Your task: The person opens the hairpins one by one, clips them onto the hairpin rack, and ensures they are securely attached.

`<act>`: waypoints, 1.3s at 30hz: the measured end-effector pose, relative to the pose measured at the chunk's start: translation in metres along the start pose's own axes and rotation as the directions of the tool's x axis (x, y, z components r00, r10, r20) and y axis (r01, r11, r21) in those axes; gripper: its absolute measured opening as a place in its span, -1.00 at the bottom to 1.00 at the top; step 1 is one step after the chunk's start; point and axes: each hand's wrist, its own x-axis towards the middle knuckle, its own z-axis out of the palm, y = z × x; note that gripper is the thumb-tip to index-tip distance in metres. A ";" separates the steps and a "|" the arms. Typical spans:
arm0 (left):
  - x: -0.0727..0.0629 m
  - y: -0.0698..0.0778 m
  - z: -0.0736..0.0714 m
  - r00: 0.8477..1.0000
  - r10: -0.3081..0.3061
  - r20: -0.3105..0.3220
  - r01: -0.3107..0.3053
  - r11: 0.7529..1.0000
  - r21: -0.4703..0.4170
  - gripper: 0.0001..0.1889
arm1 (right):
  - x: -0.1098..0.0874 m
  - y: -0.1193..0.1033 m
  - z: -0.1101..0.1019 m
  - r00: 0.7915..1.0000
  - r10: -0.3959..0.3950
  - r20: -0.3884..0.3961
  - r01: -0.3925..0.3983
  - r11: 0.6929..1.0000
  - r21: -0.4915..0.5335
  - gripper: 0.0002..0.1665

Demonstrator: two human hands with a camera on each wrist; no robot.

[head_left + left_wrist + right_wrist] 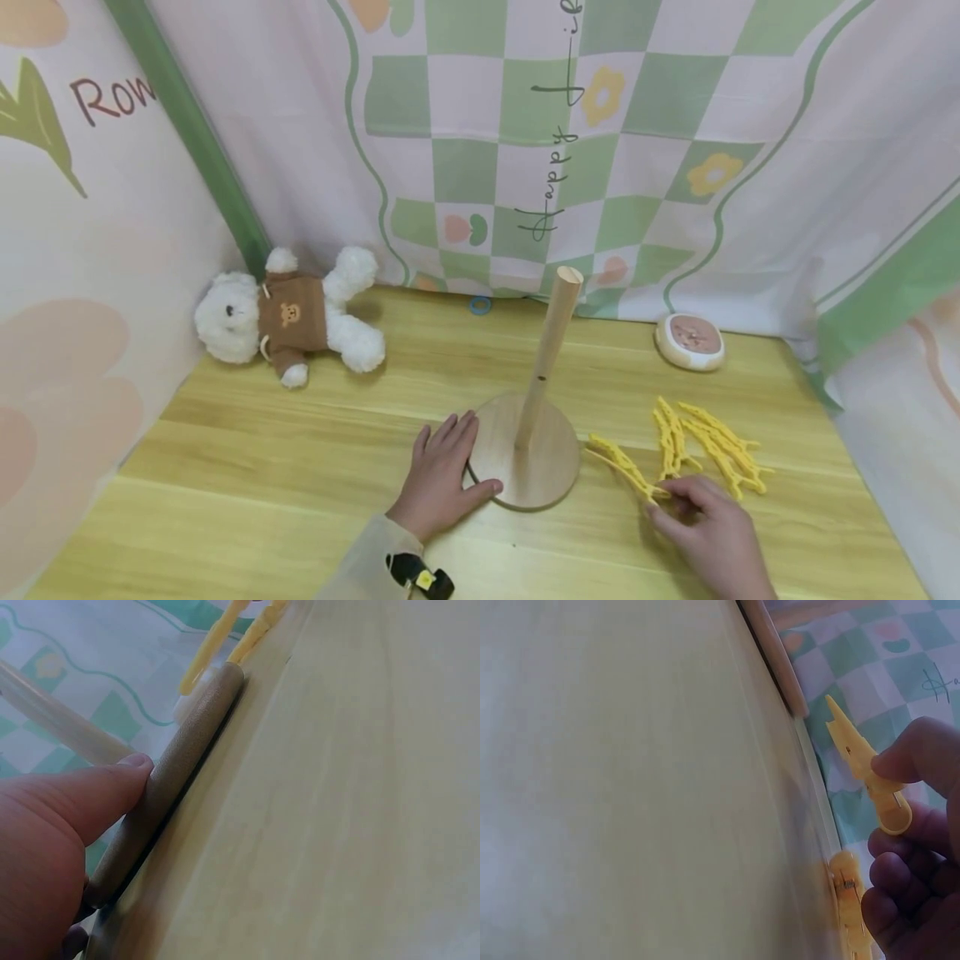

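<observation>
A wooden stand has a round base (551, 479) and an upright pole (553, 333) with a small dark hole partway up. My left hand (442, 483) lies along the base's left side with its fingers straight. The left thumb (112, 791) presses on the base near its rim in the left wrist view. My right hand (708, 529) is to the right of the stand and pinches a yellow clothespin (859, 754) between thumb and fingers, its narrow tips toward the base. Behind this hand lie several more yellow clothespins (723, 450).
A white plush dog (296, 321) in a brown shirt lies at the back left. Near the printed curtain (525, 167) are a blue ring (480, 306) and a small white and pink device (692, 342). Curtains enclose the wooden table (262, 492).
</observation>
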 end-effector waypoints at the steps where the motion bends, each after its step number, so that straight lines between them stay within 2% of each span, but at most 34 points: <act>1: 0.000 0.000 0.000 1.000 0.000 -0.001 0.000 1.000 -0.002 -0.01 | 0.000 -0.001 0.001 1.000 -0.010 0.001 0.010 1.000 0.002 -0.67; 7: 0.000 -0.001 0.001 1.000 0.007 -0.010 -0.007 1.000 -0.001 0.00 | 0.003 -0.006 0.006 0.999 -0.050 -0.001 0.050 0.998 0.030 -0.64; 15: -0.001 0.001 -0.001 1.000 -0.007 0.008 0.007 1.000 -0.004 -0.01 | 0.005 -0.013 0.012 0.998 -0.049 0.033 0.048 0.999 0.021 -0.65; 28: -0.001 0.001 -0.001 1.000 -0.008 0.010 0.008 1.000 -0.023 -0.01 | 0.008 -0.021 0.021 0.995 -0.055 0.083 0.050 0.997 0.062 -0.64; 39: -0.001 0.001 -0.001 1.000 -0.006 0.004 0.006 1.000 -0.019 -0.01 | 0.009 -0.025 0.027 0.992 -0.092 0.085 0.086 0.993 0.077 -0.62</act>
